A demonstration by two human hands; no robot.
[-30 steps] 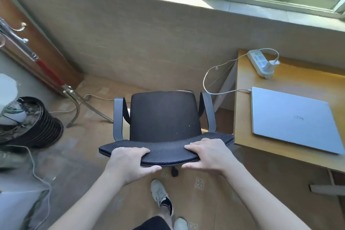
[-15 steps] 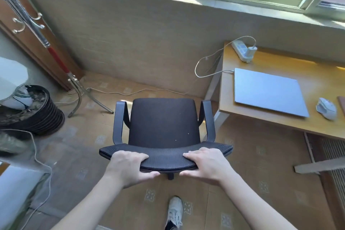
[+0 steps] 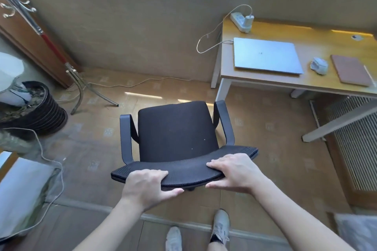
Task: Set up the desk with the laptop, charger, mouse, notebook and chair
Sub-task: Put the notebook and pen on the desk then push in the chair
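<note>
A black office chair with armrests stands on the floor left of the wooden desk, its seat facing the wall. My left hand and my right hand both grip the top edge of its mesh backrest. On the desk lie a closed silver laptop, a white charger plugged into a power strip with its cable running to the laptop, a pale mouse and a brown notebook.
A chrome coat stand leans at the left by a wooden cabinet. A black ribbed pot sits on the floor at far left, with loose cables nearby. A radiator grille lies under the desk's right side. My feet are below.
I have stepped back with the chair, pulling it away from the wall and desk. The view has widened, so the mouse and notebook on the desk have come into sight.
</note>
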